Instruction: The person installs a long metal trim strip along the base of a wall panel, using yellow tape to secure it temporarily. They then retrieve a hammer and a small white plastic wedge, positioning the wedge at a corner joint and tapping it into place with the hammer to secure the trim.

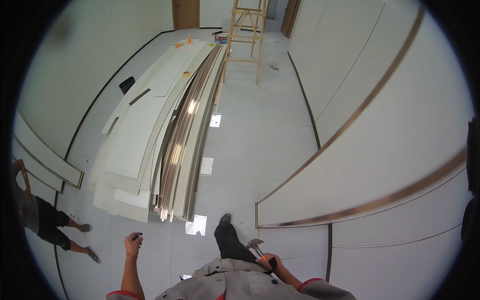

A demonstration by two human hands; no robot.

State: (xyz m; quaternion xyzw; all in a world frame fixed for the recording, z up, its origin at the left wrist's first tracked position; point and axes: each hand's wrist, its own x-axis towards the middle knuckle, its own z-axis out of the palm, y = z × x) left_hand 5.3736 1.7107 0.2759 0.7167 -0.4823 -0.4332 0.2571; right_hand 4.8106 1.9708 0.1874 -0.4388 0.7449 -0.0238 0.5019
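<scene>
One wooden ladder stands at twelve o'clock. One stack of pale panels lies at ten o'clock, with one bundle of copper-coloured trim strips beside it; the panels perhaps number about ten, though their edges blur together. One hammer sits at six o'clock. Two hands show: left hand, right hand. One other person stands at eight o'clock.

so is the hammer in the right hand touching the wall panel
Apart. The head view shows the hammer in the right hand, with bare grey floor between its head and the wall panel.
</scene>
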